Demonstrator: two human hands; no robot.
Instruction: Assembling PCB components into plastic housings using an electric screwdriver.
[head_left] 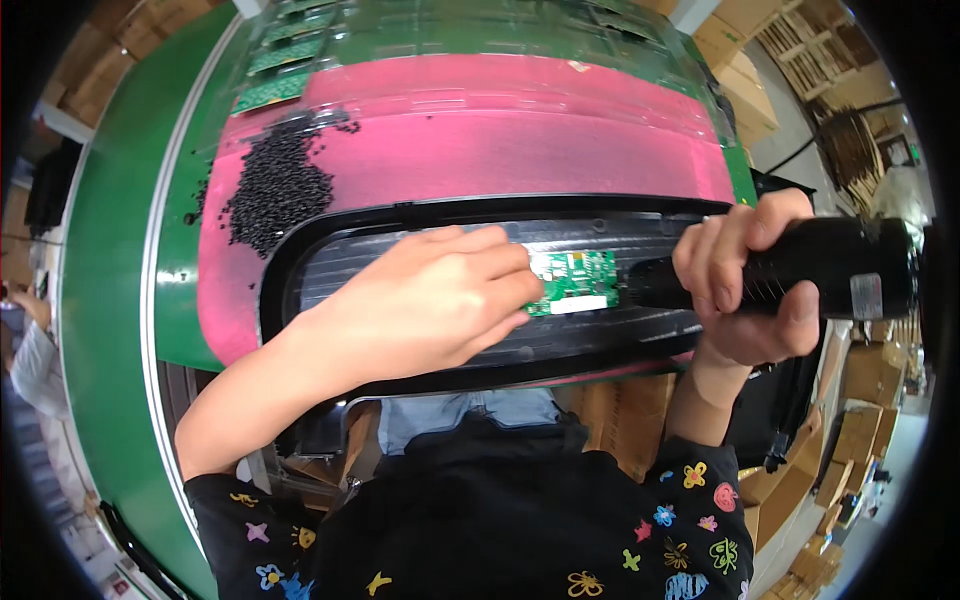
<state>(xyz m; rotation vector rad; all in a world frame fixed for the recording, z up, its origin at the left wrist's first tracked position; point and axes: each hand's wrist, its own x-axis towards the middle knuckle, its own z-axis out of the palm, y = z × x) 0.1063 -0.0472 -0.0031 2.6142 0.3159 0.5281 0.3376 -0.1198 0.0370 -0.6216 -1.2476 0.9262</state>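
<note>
A green circuit board (578, 278) with a white strip along its near edge lies inside a long black plastic housing (440, 378). My left hand (465, 295) is closed at the board's left end, its fingers bent together against it; the fingertips are partly hidden. In my right hand (745, 275) is a thick black electric screwdriver (840, 270), held almost level with its narrow end pointing left. That end (650, 285) is close to the right edge of the board; whether it touches cannot be made out.
Under the housing is a pink mat (520, 150) on a green bench (120, 250). Small black screws (280, 185) lie heaped at the mat's left. Beyond are clear plastic trays (440, 100) and more green boards (270, 92). Cardboard boxes (870, 375) stand at the right.
</note>
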